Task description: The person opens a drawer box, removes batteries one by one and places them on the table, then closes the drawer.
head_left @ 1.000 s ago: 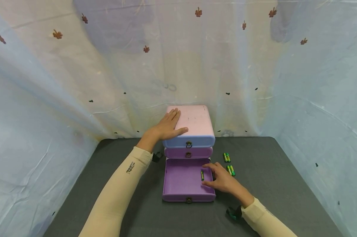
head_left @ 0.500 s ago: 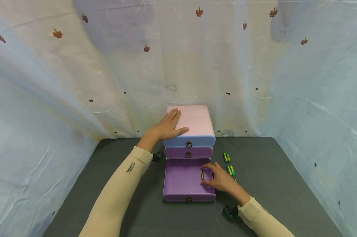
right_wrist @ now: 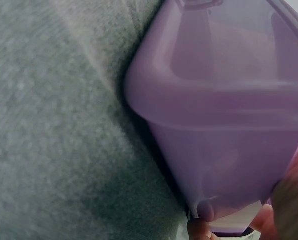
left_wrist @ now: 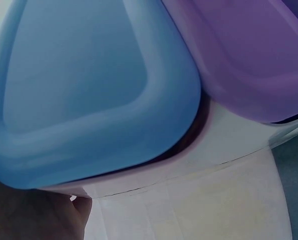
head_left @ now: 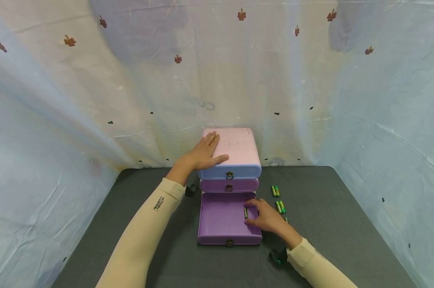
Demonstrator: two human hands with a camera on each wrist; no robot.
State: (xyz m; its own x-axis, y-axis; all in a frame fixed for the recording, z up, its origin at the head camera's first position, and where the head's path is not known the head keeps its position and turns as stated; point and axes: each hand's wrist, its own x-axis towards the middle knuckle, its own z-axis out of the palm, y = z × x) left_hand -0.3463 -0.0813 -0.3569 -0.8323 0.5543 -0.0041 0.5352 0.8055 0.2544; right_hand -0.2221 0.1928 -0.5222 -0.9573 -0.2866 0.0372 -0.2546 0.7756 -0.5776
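Note:
A small drawer cabinet (head_left: 238,145) with a pink top stands at the table's back. My left hand (head_left: 201,155) rests flat on that top, fingers spread, thumb near the front edge. Its blue upper drawer (head_left: 213,172) and purple middle drawer (head_left: 211,185) are pushed in. The purple bottom drawer (head_left: 220,220) is pulled out, and a small green battery (head_left: 246,213) lies along its right side. My right hand (head_left: 269,218) reaches over the drawer's right wall, with thumb and fingertips curled at the battery's two ends. In the right wrist view the drawer hides the battery.
Right of the drawer, a pair of green batteries (head_left: 275,191) lies on the grey table (head_left: 321,224). Another pair (head_left: 280,207) lies nearer, and one more battery (head_left: 286,220) is partly hidden by the right hand. A pale curtain (head_left: 141,92) hangs behind the table.
The right thumb and fingertips have drawn slightly closer together around the battery, and the right forearm has shifted a little left, uncovering part of another battery. The left hand has stayed still.

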